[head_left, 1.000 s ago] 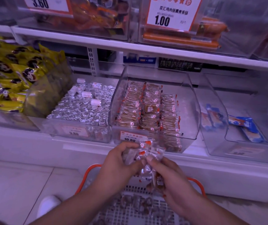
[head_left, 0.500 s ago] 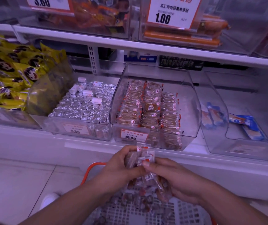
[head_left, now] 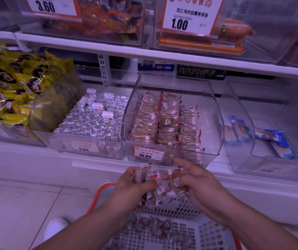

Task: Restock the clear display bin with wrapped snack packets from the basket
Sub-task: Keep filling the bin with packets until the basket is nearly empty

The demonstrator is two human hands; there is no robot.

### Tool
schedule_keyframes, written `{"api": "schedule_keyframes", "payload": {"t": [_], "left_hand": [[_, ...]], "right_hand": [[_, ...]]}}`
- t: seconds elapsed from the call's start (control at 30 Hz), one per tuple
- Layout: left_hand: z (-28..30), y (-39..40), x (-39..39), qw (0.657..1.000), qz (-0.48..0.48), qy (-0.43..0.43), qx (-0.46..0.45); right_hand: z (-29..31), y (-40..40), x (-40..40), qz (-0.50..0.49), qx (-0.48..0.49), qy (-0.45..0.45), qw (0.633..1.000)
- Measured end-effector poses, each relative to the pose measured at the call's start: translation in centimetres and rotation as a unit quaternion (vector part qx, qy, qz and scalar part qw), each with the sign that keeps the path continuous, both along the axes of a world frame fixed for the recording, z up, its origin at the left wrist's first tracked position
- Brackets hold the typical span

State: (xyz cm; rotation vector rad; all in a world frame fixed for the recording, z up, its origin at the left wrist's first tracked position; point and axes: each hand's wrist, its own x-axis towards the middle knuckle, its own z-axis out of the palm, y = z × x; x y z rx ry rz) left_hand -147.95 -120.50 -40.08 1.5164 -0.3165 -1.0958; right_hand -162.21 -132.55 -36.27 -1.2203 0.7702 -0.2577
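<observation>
Basket (head_left: 162, 237) btm cut off.

Two bare forearms rise from the bottom of the frame — no sleeves, watch or rings visible — a white shoe (head_left: 55, 230) lower left.

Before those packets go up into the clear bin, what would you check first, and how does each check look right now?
1. Left hand has a firm hold on its bunch of snack packets: ok, fingers are curled round them.
2. Right hand holds its packet securely: ok, though its forefinger sticks out straight.
3. Clear display bin has room: ok, bare floor shows along its right side.
4. Bin's open top is free of obstacles: ok.
5. Packets face the same way as the rows in the bin: cannot tell, the bunch is jumbled.
6. Basket sits below the hands to catch drops: ok.
</observation>
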Motion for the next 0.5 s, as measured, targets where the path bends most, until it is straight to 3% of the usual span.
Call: {"api": "schedule_keyframes", "payload": {"t": [0.1,0.2,0.27,0.37,0.5], "left_hand": [[0.4,0.1,-0.2,1.0,0.008,0.01,-0.003],[0.8,0.1,-0.2,1.0,0.001,0.024,-0.01],[1.0,0.2,-0.4,0.999,-0.003,0.039,-0.025],[1.1,0.3,-0.6,0.998,-0.008,0.046,-0.05],[1.0,0.3,-0.6,0.998,-0.007,0.018,-0.065]], "right_hand": [[0.2,0.8,-0.2,0.072,-0.148,0.004,0.986],[0.3,0.6,-0.3,0.008,-0.16,0.011,0.987],[0.2,0.3,-0.5,-0.031,-0.125,0.018,0.992],[0.0,1.0,-0.4,-0.015,-0.061,0.027,0.998],[-0.2,2.3,0.5,-0.019,0.113,-0.025,0.993]]}}
